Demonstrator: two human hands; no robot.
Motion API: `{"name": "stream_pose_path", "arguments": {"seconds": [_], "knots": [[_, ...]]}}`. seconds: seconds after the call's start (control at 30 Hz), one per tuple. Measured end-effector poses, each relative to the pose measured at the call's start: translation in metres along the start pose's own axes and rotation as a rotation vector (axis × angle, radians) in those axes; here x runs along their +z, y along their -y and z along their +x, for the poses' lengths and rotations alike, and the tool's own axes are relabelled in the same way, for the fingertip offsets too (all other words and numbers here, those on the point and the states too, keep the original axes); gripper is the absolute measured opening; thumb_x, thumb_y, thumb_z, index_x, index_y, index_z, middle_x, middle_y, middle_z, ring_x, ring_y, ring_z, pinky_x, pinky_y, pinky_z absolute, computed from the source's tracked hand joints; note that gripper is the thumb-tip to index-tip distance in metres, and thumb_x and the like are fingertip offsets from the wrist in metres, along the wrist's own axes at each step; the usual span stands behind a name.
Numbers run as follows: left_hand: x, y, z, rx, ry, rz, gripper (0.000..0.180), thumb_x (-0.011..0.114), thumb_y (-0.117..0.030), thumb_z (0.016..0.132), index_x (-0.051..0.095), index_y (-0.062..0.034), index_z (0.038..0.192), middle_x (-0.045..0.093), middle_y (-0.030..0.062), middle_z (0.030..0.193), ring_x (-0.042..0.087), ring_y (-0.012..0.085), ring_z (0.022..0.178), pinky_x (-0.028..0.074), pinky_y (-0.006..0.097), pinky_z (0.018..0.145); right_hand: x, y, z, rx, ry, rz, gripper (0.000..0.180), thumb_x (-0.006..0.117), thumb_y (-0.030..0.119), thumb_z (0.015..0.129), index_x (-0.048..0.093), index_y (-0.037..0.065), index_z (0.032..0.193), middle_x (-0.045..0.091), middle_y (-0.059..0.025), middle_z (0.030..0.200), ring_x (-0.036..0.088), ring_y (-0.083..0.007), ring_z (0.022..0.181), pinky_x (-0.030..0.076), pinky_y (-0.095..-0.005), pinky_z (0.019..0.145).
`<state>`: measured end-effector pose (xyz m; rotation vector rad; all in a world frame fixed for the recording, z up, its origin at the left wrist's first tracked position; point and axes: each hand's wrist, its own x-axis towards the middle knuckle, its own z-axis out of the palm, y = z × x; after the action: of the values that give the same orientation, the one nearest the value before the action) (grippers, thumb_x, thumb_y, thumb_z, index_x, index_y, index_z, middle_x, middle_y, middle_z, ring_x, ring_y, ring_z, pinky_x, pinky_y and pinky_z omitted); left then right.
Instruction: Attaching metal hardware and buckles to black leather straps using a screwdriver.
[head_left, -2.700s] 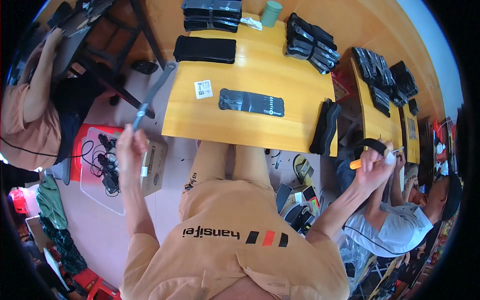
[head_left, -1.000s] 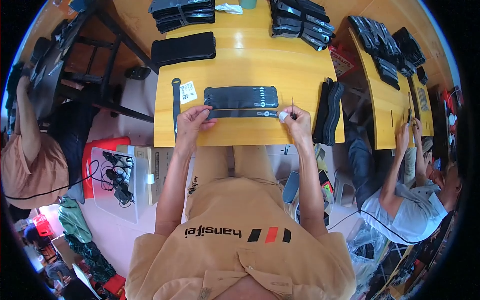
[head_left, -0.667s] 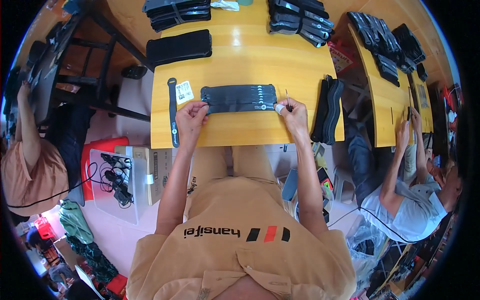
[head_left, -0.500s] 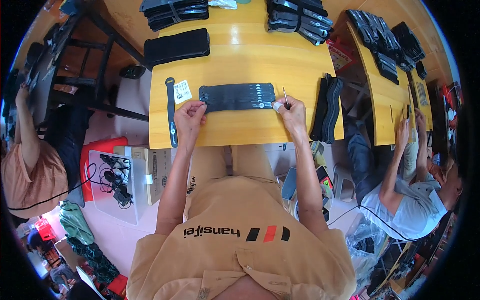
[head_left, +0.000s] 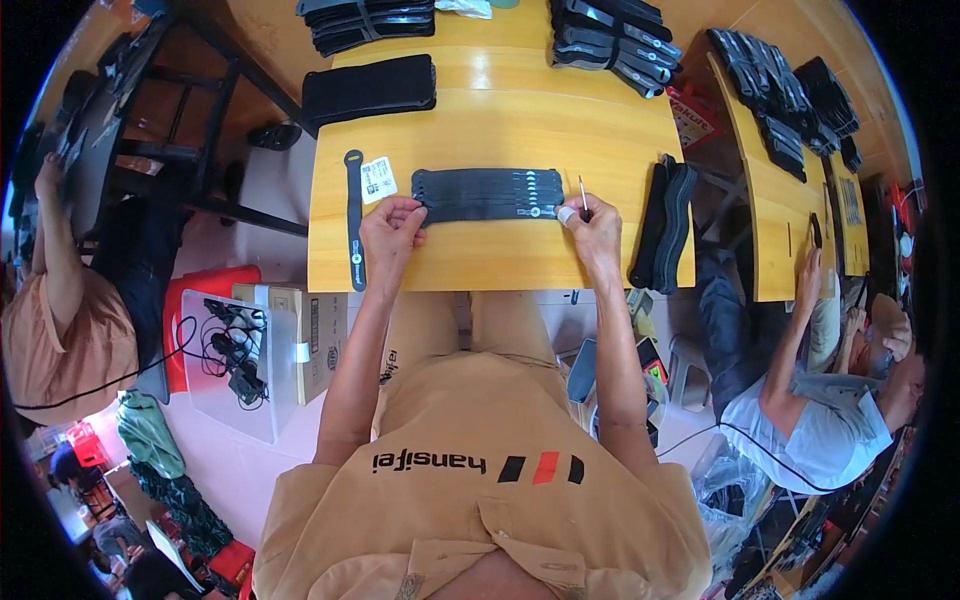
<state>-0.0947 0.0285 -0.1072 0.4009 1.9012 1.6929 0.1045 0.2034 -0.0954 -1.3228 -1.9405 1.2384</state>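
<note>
A row of black straps (head_left: 480, 192) lies side by side across the table in front of me, with pale marks near the right end. My left hand (head_left: 394, 235) is closed at the left end, thumb and fingers pinching the nearest strap's corner. At the right end, my right hand (head_left: 597, 235) is closed round a slim pointed tool (head_left: 582, 187) with a bright metal tip; its kind is unclear. A white wrap covers a fingertip of that hand, which touches the strap end. One single black strap (head_left: 355, 220) with a slotted end lies left of my left hand, beside a white label (head_left: 379, 180).
On the wooden table (head_left: 480, 265), a black strap stack (head_left: 370, 87) lies far left, banded bundles (head_left: 612, 45) far right, and more folded straps (head_left: 662, 225) at the right edge. Co-workers sit on both sides. A clear bin (head_left: 235, 370) of cables stands lower left.
The whole view has shifted slightly, moving the table and straps a little to the right in the picture. Both my hands stay at the strap ends. The right-hand co-worker's hands have moved apart.
</note>
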Motion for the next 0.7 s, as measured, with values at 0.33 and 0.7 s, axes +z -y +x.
{"name": "stream_pose_path", "arguments": {"seconds": [0.33, 0.7], "knots": [[0.001, -0.004, -0.001, -0.021, 0.004, 0.026, 0.011, 0.064, -0.003, 0.078, 0.059, -0.0001, 0.087, 0.058, 0.0027, 0.066, 0.055, 0.0074, 0.051, 0.046, 0.018, 0.046, 0.001, -0.003, 0.002, -0.011, 0.004, 0.017, 0.009, 0.068, 0.009, 0.070, 0.064, 0.001, 0.070, 0.051, -0.0005, 0.053, 0.045, -0.0088, 0.051, 0.037, -0.0260, 0.049], [0.001, 0.000, 0.001, 0.023, -0.026, 0.049, 0.009, 0.065, -0.004, 0.079, 0.058, -0.0004, 0.083, 0.057, 0.0025, 0.064, 0.054, 0.0071, 0.049, 0.045, 0.019, 0.043, 0.001, 0.006, -0.001, -0.011, -0.007, -0.018, 0.010, 0.068, 0.009, 0.070, 0.064, 0.000, 0.069, 0.052, -0.0012, 0.054, 0.046, -0.0092, 0.051, 0.039, -0.0261, 0.050]]}}
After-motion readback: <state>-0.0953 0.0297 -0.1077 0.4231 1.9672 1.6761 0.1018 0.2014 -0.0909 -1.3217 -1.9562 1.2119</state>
